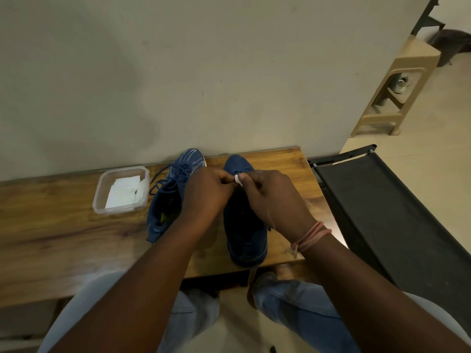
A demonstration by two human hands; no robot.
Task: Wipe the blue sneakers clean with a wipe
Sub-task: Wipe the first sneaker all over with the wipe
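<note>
Currently, both forearms extend forward from the bottom of the frame and converge over the bench (63, 225). The left hand (206, 192) and right hand (270, 194) meet fingertip to fingertip, fingers curled, pinching a small white wipe (239, 180) between them. Only a sliver of the wipe shows; its size and fold cannot be determined. A pink cord (312, 236) wraps the right wrist.

Two blue sneakers stand side by side on the bench, toes toward the wall. The left sneaker (175, 179) shows loose laces and an open collar; the left wrist covers its inner side. The right sneaker (244, 235) lies largely beneath both hands, so its lacing is mostly hidden.

A clear plastic container (100, 197) holding white wipes sits just left of the left sneaker. A dark chair (397, 212) stands to the right, cut off by the frame edge.
</note>
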